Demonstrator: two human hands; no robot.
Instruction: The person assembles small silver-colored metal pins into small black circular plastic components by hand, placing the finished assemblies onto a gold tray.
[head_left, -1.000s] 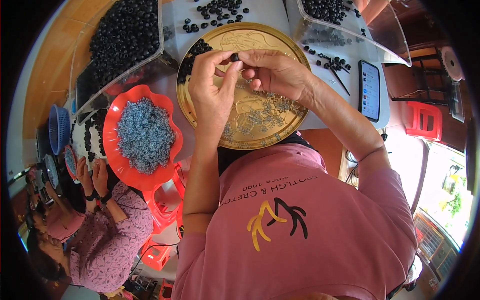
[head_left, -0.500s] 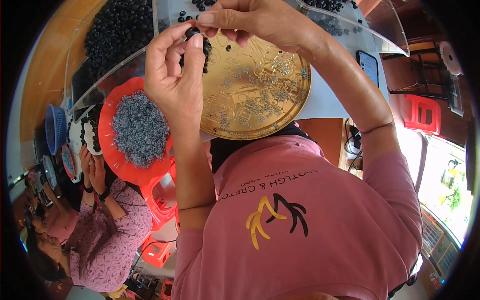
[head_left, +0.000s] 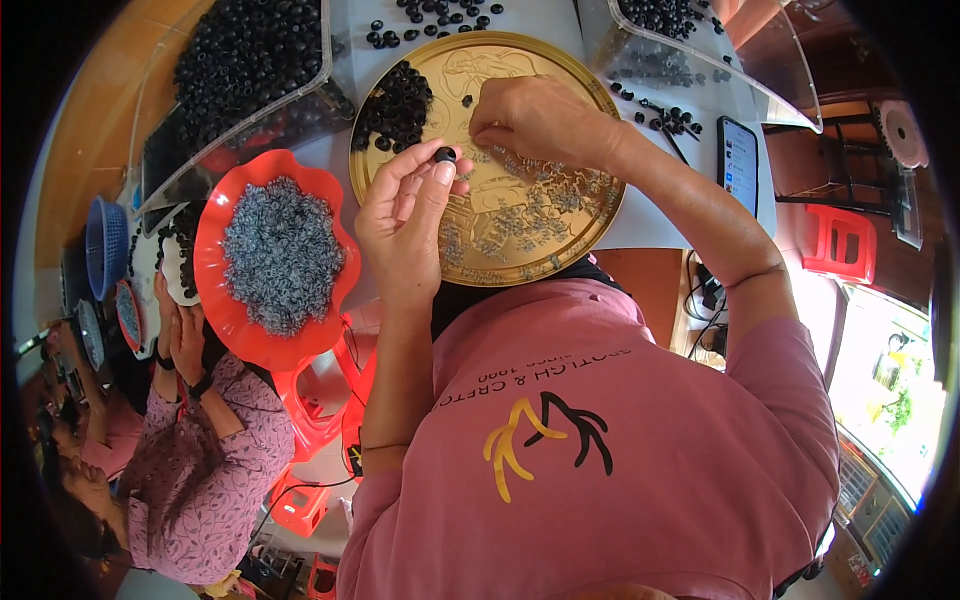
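Covering the middle of the view, a grey counter [head_left: 660, 215] is seen from above, with a round gold tray [head_left: 560, 230] lying on it. Left of the tray, a scalloped red dish [head_left: 225, 320] is heaped with small grey metal bits [head_left: 282, 252]. Two clear bins are set at the far corners, the left bin [head_left: 300, 95] and the right bin [head_left: 770, 70] both filled with black rings. A dark phone [head_left: 740, 163] lies flat at the counter's right edge, just beside the tray. A heap of black rings [head_left: 398, 105] is gathered on the tray's upper left part.

The left hand [head_left: 405, 225] is raised over the tray's left rim, wrist bent back, fingers together, thumb and forefinger pinched on one black ring [head_left: 445, 154]. The right hand [head_left: 535, 120] is reached across the tray, palm down, its fingertips closed together just right of that ring; whether anything is held there cannot be told.

At lower left, another person's sleeve [head_left: 200, 470] in a purple print is seen.
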